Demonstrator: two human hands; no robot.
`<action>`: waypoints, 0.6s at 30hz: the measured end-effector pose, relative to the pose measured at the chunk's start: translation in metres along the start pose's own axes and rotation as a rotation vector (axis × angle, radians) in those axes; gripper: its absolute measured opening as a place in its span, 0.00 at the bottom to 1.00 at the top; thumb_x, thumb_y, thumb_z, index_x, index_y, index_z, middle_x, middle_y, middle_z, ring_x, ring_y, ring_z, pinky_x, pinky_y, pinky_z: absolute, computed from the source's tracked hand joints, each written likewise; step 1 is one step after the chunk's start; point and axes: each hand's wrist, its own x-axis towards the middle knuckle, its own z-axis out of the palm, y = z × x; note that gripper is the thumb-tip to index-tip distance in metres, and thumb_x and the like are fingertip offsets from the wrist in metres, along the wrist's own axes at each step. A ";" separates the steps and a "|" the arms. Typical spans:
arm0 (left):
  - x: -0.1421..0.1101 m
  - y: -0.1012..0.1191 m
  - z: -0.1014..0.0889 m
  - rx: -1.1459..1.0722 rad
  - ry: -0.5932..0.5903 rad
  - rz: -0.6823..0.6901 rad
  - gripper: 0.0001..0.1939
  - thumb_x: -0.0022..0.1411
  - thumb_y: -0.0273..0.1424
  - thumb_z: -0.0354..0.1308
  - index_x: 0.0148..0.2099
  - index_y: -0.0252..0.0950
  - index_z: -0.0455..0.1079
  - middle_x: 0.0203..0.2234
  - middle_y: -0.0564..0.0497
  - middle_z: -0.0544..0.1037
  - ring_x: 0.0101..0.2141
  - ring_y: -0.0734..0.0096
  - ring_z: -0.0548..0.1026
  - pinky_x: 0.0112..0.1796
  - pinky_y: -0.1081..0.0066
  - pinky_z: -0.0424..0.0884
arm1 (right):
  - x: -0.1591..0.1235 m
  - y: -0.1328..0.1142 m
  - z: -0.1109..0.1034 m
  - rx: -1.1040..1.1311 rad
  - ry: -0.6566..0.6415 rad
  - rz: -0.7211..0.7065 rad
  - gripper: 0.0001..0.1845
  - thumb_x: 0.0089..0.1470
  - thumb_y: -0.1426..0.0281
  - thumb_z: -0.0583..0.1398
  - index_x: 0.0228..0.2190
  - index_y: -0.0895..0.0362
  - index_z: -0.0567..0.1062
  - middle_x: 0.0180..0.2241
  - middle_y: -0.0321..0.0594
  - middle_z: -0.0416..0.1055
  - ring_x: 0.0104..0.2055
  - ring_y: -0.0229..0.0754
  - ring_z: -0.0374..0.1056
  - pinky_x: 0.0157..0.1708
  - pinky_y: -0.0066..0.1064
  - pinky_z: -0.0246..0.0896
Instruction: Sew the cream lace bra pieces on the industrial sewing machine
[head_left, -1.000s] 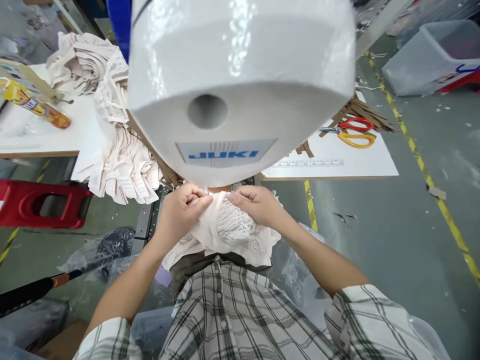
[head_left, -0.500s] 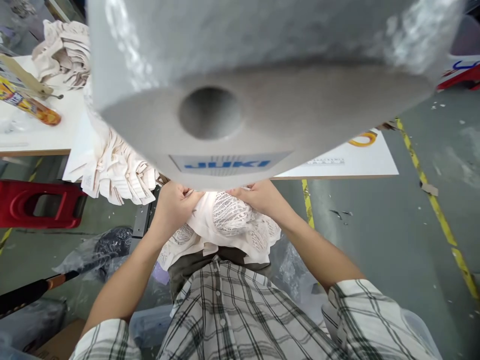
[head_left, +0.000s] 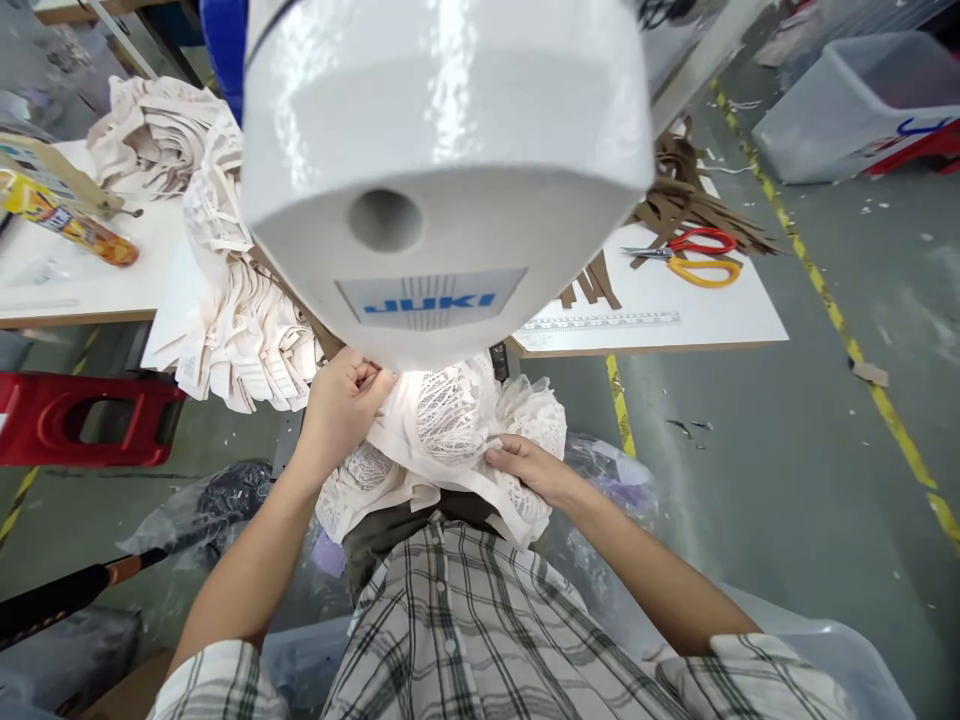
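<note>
A cream lace bra (head_left: 450, 415) lies bunched over my lap, below the head of a white JUKI sewing machine (head_left: 442, 230). With fingers pinched together, my left hand (head_left: 346, 405) grips the bra's left edge close under the machine head. My right hand (head_left: 529, 465) pinches the fabric at the lower right of a lace cup. The machine head hides the needle area and the upper part of the bra.
Stacked cream fabric pieces (head_left: 240, 330) hang over the table edge at left, near an orange-yellow bottle (head_left: 71, 220). Scissors (head_left: 697, 255), brown strips (head_left: 675, 190) and a ruler (head_left: 607, 320) lie on the right tabletop. A red stool (head_left: 142, 420) stands at left.
My right hand has moved down and toward me along the bra, away from the machine. My left hand stays near its place. The view has shifted back, showing the scissors and brown strips.
</note>
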 end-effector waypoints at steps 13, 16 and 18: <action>-0.023 0.000 -0.001 0.240 0.175 0.178 0.06 0.66 0.32 0.55 0.43 0.36 0.69 0.36 0.47 0.77 0.37 0.68 0.75 0.33 0.72 0.69 | -0.033 -0.021 -0.003 0.037 0.225 -0.174 0.25 0.42 0.47 0.71 0.28 0.56 0.78 0.25 0.37 0.75 0.27 0.39 0.70 0.29 0.30 0.66; -0.048 0.018 0.009 0.257 0.221 0.489 0.08 0.67 0.29 0.54 0.48 0.38 0.67 0.43 0.45 0.79 0.45 0.65 0.77 0.42 0.67 0.74 | -0.044 -0.043 -0.001 -0.192 0.144 -0.269 0.26 0.49 0.45 0.66 0.24 0.56 0.76 0.22 0.37 0.72 0.24 0.38 0.66 0.25 0.29 0.61; -0.064 0.036 0.018 0.186 0.112 0.787 0.14 0.67 0.32 0.56 0.54 0.39 0.64 0.48 0.43 0.79 0.52 0.62 0.76 0.50 0.63 0.74 | -0.054 -0.063 0.007 -0.415 -0.036 -0.364 0.24 0.58 0.50 0.61 0.23 0.56 0.76 0.21 0.37 0.71 0.23 0.38 0.65 0.24 0.29 0.59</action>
